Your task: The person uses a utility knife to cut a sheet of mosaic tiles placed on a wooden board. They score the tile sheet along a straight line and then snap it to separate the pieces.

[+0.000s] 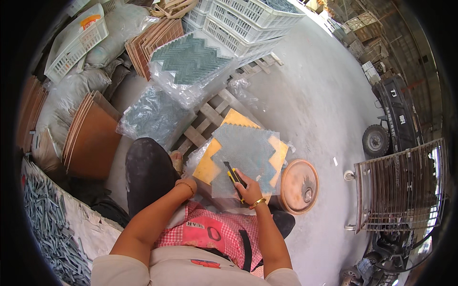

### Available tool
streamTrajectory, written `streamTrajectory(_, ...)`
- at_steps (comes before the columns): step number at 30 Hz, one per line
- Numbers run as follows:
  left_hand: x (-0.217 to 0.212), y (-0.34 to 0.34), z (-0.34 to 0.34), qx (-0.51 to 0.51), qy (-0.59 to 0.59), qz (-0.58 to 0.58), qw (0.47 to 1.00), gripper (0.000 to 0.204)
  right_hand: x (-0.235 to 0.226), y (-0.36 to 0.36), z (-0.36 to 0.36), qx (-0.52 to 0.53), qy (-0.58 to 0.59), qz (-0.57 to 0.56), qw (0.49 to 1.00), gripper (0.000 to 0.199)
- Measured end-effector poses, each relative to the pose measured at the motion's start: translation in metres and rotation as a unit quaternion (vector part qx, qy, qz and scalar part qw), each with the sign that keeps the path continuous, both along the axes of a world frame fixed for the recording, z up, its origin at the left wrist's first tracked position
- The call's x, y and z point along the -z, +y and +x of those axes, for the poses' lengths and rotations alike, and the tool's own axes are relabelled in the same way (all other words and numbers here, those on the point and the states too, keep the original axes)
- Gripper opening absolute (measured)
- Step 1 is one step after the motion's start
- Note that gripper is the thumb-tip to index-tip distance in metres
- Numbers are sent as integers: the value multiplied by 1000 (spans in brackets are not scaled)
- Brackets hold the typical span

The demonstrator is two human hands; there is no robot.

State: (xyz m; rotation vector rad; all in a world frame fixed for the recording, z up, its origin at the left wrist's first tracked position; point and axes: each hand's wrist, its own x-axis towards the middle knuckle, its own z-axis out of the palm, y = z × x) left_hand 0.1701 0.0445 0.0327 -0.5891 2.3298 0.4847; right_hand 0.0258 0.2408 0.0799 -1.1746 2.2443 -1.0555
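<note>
In my right hand is a black and yellow utility knife, its tip pointing away from me over a grey mesh sheet. The mesh lies on a yellow board with stepped, zigzag edges that show around it. Below the mesh, toward its lower right, a bluish-grey patch shows through. My left hand is by the board's near left corner, beside my knee; its fingers are hidden. Clear plastic film sticks out from under the board.
An orange-brown round lid stands right of the board. Beyond are a wooden pallet, wrapped herringbone tile sheets and stacked white crates. Loose tile strips lie at lower left. A wire rack and cart stand at right.
</note>
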Motion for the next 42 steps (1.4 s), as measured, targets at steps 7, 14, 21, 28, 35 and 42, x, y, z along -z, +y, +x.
streamTrajectory(7, -18, 22, -30, -196, 320, -12, 927, 15, 5, -45, -26, -141, 170, 176, 959, 47)
streamTrajectory(14, 4, 31, -60, -412, 315, 93, 850, 15, 10, -48, -36, -200, 240, 179, 933, 47)
streamTrajectory(21, 4, 26, -78, -433, 334, 86, 833, 7, 6, -55, -38, -178, 276, 238, 914, 44)
streamTrajectory(28, 10, 3, -117, -363, 363, 85, 854, 6, -9, -72, -54, -133, 252, 334, 899, 47)
streamTrajectory(35, 10, 0, -125, -340, 369, 108, 858, 5, 0, -54, -56, -95, 229, 269, 931, 44)
streamTrajectory(42, 15, -4, -122, -343, 383, 113, 850, 7, -4, -32, -54, -61, 127, 209, 968, 47)
